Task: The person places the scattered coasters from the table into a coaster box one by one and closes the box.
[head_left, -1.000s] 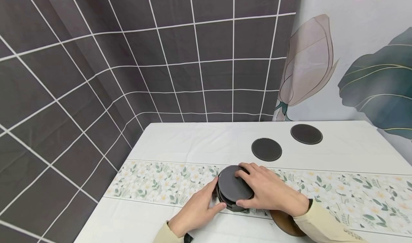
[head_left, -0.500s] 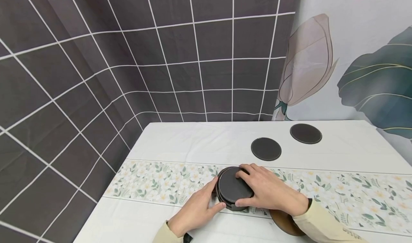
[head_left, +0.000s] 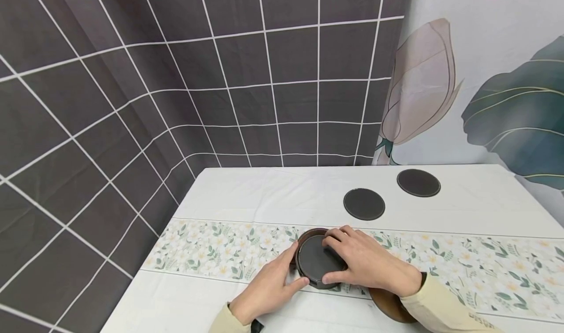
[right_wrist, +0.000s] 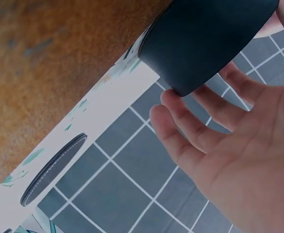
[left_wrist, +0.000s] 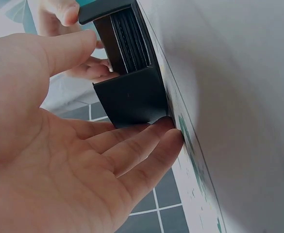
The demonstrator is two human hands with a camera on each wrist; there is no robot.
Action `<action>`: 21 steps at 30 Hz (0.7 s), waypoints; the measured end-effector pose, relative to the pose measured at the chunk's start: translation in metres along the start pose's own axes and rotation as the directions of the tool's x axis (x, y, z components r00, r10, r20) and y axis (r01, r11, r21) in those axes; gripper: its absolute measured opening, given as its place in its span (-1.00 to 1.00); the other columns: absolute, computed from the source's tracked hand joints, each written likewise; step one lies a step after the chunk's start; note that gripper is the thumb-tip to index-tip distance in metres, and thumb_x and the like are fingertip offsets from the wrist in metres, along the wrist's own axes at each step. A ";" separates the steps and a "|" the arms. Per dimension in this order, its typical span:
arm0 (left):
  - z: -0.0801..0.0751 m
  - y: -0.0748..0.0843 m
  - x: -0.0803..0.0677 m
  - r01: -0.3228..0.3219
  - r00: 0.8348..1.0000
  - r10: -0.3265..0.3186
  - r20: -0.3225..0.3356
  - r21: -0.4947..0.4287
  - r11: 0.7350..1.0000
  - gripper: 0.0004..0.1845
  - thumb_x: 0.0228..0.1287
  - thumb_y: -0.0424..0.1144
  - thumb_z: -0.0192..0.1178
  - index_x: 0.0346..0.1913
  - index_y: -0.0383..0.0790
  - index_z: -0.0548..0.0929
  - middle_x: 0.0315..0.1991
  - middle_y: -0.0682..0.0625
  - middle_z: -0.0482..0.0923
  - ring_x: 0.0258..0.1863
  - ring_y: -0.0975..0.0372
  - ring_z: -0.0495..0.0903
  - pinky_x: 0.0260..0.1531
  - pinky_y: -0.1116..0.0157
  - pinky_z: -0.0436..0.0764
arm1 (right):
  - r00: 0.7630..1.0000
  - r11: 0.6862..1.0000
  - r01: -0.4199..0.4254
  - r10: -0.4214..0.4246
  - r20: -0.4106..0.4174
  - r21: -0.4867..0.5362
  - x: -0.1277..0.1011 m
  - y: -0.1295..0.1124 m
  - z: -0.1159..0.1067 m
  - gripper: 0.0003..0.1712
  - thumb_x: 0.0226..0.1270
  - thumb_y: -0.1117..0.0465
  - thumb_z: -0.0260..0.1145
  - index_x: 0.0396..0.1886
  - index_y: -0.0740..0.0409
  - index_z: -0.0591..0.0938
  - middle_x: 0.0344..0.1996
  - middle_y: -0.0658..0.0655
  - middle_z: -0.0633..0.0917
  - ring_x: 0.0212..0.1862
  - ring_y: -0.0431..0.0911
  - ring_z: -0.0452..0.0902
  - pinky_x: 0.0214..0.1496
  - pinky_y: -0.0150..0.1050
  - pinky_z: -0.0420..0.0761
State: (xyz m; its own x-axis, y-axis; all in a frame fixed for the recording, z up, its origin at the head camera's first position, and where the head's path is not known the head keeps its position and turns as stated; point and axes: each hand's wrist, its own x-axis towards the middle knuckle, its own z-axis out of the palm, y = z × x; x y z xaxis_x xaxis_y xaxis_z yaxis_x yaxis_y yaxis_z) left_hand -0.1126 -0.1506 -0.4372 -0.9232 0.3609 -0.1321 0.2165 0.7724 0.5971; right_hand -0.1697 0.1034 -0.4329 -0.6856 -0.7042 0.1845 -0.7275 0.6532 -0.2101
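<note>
A round black coaster holder (left_wrist: 132,97) stands on the table between both hands. Through the slot in its side, in the left wrist view, several stacked coasters (left_wrist: 132,41) show. The top black coaster (head_left: 318,260) lies inside the rim in the head view. My left hand (head_left: 270,285) holds the holder's left side, thumb at the front and fingers along the outer wall. My right hand (head_left: 363,262) grips the right side, thumb at the front, with its bent index finger on the top coaster. In the right wrist view other fingertips (right_wrist: 172,97) touch the outer wall.
Two more black round coasters, a nearer one (head_left: 364,204) and a farther one (head_left: 418,182), lie flat behind the holder. A brown disc (head_left: 389,306) lies partly under the right forearm. The white table (head_left: 264,191) has a floral strip; a dark grid-patterned cloth (head_left: 291,103) hangs behind.
The top coaster has sunk from above the holder's rim to inside it, baring the brown inner wall at the back. Both hands have stayed nearly in place.
</note>
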 end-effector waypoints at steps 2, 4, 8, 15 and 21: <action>0.000 0.000 0.000 0.000 1.000 0.000 0.001 -0.002 1.000 -0.10 0.46 0.16 0.20 0.64 -0.17 0.07 0.58 -0.11 0.20 0.51 -0.02 0.30 0.44 -0.08 0.40 | 1.000 1.000 -0.006 0.006 0.010 0.010 0.000 0.000 0.000 -0.13 0.22 -0.62 0.13 0.11 -0.03 0.66 0.15 0.05 0.64 0.16 0.03 0.54 0.09 0.09 0.66; -0.001 0.001 -0.001 0.000 1.000 0.000 0.002 -0.004 1.000 -0.10 0.46 0.16 0.20 0.64 -0.17 0.07 0.58 -0.12 0.20 0.51 -0.03 0.30 0.43 -0.08 0.40 | 1.000 1.000 -0.012 0.012 0.020 0.024 -0.001 0.000 0.000 -0.15 0.23 -0.60 0.14 0.11 -0.02 0.67 0.18 0.07 0.63 0.17 0.04 0.54 0.10 0.10 0.65; -0.001 0.002 -0.001 0.001 1.000 -0.001 0.003 -0.005 1.000 -0.10 0.46 0.14 0.20 0.64 -0.18 0.07 0.58 -0.13 0.21 0.50 -0.04 0.31 0.42 -0.09 0.42 | 0.999 0.999 -0.019 0.018 0.032 0.042 -0.001 -0.001 -0.001 -0.17 0.24 -0.58 0.16 0.11 -0.02 0.67 0.20 0.08 0.61 0.19 0.05 0.53 0.11 0.13 0.64; -0.001 0.002 -0.001 0.000 1.000 0.000 -0.002 -0.005 1.000 -0.11 0.46 0.13 0.21 0.64 -0.17 0.08 0.58 -0.12 0.21 0.50 -0.03 0.31 0.43 -0.08 0.41 | 0.999 0.999 -0.012 0.011 0.033 0.035 -0.001 -0.001 -0.001 -0.19 0.27 -0.57 0.13 0.09 -0.02 0.67 0.19 0.07 0.61 0.18 0.05 0.53 0.10 0.11 0.64; -0.001 0.001 -0.001 -0.001 1.000 0.001 0.001 -0.010 1.000 -0.11 0.47 0.14 0.21 0.65 -0.16 0.07 0.58 -0.11 0.20 0.51 -0.02 0.30 0.43 -0.07 0.41 | 0.999 1.000 -0.004 0.003 0.034 0.025 -0.001 -0.002 -0.001 -0.20 0.30 -0.55 0.12 0.11 -0.01 0.67 0.22 0.10 0.60 0.20 0.08 0.53 0.11 0.13 0.64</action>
State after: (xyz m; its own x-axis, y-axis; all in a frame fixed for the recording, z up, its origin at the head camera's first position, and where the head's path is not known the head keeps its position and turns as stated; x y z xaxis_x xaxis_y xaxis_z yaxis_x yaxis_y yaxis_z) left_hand -0.1117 -0.1507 -0.4351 -0.9228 0.3620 -0.1321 0.2143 0.7669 0.6049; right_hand -0.1677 0.1032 -0.4320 -0.6865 -0.7112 0.1511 -0.7238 0.6487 -0.2352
